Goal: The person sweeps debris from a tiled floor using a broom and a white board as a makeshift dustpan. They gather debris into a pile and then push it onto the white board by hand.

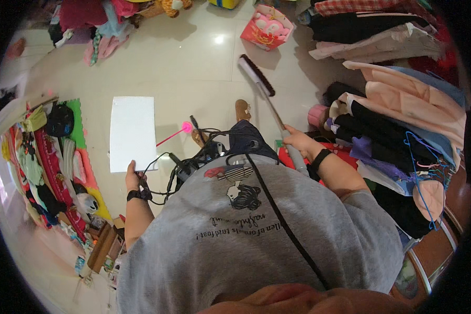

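My left hand (pixel 135 179) grips the lower edge of a flat white rectangular board (pixel 133 133), the thumb lying on its face. The fingers behind the board are hidden. From the board's right edge a thin pink stick with a round pink end (pixel 187 127) sticks out; where its other end goes I cannot see. In my right hand (pixel 301 141) is a long-handled brush (pixel 271 107), held by its grey handle. Its pale head with dark bristles points forward, above the floor and away from my body.
Black cables (pixel 193 152) hang at my waist. A red box with a pink plush toy (pixel 269 27) stands ahead on the tiled floor (pixel 204 57). Piled clothes (pixel 392 120) and a blue hanger (pixel 421 178) lie right. Foam mats (pixel 77 125) and more clothes lie left.
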`<state>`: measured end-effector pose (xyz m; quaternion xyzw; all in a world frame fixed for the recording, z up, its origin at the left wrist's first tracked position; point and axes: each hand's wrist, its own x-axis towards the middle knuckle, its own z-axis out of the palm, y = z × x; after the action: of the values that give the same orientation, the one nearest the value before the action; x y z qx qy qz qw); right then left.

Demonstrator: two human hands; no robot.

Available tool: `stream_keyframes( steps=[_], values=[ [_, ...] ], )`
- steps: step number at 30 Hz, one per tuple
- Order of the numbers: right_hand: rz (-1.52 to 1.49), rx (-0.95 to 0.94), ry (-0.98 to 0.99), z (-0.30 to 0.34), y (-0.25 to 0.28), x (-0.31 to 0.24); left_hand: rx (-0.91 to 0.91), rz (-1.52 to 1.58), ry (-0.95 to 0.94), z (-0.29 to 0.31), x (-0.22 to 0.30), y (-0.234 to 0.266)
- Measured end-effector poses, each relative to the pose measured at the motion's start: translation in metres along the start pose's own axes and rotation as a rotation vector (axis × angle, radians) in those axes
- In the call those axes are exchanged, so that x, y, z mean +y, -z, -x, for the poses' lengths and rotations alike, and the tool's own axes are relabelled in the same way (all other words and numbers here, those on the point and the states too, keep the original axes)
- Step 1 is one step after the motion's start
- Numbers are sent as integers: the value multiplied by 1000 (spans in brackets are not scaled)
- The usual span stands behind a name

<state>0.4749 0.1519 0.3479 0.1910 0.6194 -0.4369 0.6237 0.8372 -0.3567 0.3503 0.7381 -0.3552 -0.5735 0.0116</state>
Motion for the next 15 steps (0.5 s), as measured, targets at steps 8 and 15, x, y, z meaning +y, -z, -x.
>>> stream_keyframes(
  steps=[8,15],
  values=[
    [-68,-143,93,-11,-72,-47,155,38,-35,-2,-16,61],
    [-302,-162,164,-5,-43,-103,149,149,-85,18,-40,75]
  ],
)
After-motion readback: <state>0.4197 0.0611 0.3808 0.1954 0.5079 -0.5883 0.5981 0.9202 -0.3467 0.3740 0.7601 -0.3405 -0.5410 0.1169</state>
